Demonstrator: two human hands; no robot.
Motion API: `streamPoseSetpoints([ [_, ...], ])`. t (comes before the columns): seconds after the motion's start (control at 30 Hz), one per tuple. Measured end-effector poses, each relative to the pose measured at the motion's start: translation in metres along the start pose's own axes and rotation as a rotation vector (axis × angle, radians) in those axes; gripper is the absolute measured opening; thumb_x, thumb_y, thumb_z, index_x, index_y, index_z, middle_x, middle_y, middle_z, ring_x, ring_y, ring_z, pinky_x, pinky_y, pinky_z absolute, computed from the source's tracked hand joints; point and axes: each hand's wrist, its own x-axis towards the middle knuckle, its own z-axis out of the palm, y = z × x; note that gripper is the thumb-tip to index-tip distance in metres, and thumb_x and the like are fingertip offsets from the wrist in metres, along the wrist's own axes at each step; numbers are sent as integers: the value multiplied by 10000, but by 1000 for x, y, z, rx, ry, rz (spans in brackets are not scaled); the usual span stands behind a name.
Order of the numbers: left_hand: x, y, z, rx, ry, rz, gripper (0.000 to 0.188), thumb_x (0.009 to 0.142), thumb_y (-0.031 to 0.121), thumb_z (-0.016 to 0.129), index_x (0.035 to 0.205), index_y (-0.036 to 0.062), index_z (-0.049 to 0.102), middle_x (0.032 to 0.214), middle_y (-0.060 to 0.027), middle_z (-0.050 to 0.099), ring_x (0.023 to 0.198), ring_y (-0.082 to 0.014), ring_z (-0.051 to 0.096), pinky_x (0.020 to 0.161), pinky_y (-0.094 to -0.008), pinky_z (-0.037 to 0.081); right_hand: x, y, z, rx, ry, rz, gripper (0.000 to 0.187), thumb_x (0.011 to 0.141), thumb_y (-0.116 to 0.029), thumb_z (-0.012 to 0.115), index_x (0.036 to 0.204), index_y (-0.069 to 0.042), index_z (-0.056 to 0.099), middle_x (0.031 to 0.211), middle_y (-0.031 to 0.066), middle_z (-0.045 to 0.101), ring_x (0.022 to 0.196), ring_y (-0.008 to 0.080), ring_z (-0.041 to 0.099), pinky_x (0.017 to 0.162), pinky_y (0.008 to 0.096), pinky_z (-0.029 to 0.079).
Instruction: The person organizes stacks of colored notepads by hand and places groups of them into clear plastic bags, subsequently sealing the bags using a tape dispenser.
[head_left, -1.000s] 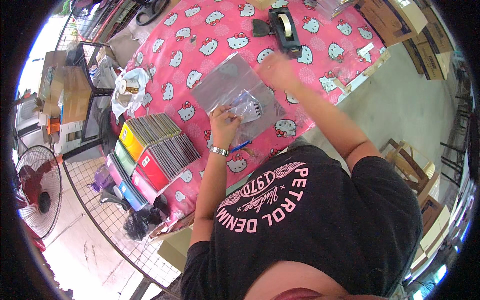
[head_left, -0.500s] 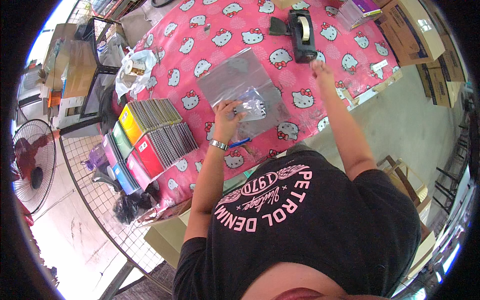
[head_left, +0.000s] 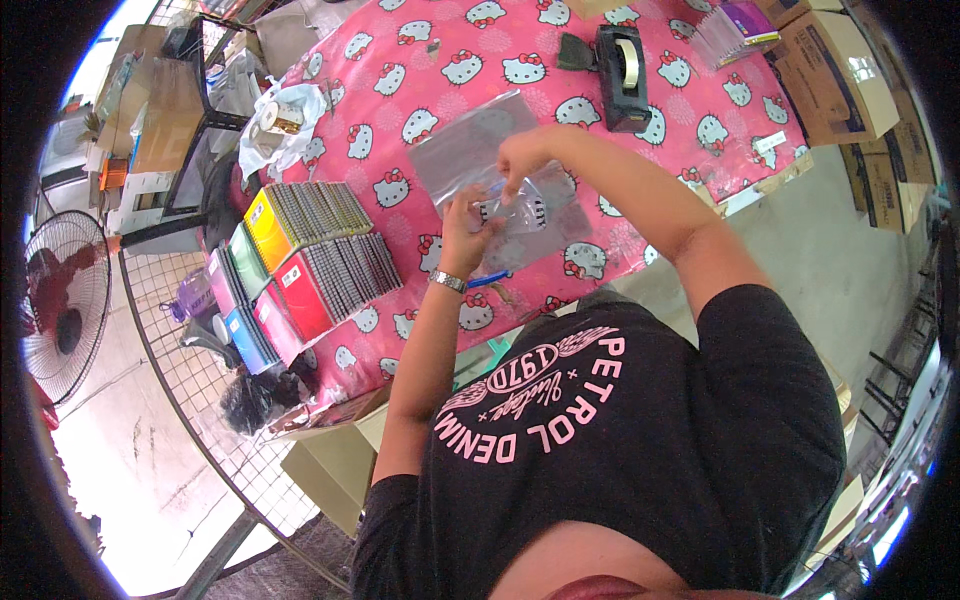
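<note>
Broadly, you are working over a table with a pink patterned cover, which spans the upper half of the frame. Stacked spiral notebooks stand left of centre, and a black tape dispenser sits in the upper right part. Between them, near the middle, lies clear plastic sheeting; it looks thin, light and limp, likely slick and quick to slide or crease, so a flat palm or a grip along its outer edge should suit it best. Your left hand rests on it with fingers bent; your right hand comes down from the right, fingers curled inward. You can't tell from this view whether either one pinches anything. At their fingertips, just right of centre, is a small clear packet with dark marks; it probably weighs little and crinkles easily, so take it lightly by a free corner. Smallest, a blue pen lies just below.
</note>
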Motion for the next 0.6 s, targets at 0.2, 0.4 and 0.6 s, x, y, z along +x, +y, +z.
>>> streamPoseSetpoints([
  [0.2,-9,-8,8,12,135,110,607,699,158,745,1226,76,455,1223,-97,523,1043,-266,494,907,-391,395,4,39,54,216,376,124,591,674,-549,711,1012,-76,604,903,129,622,853,241,595,710,379,462],
  [0.4,-59,-61,26,-688,17,-618,329,874,223,604,1139,40,534,1008,-70,598,872,-175,572,744,-318,474,-20,-60,89,-431,680,-131,701,688,-455,712,1244,-90,492,1096,142,569,1010,301,553,843,409,459],
  [0.6,-74,-31,20,-810,-423,-714,321,816,122,657,1103,19,558,910,-59,632,829,-175,604,742,-293,499,-77,-59,73,181,706,-279,785,694,-209,711,1379,-134,335,1207,149,504,1120,316,507,941,411,424],
])
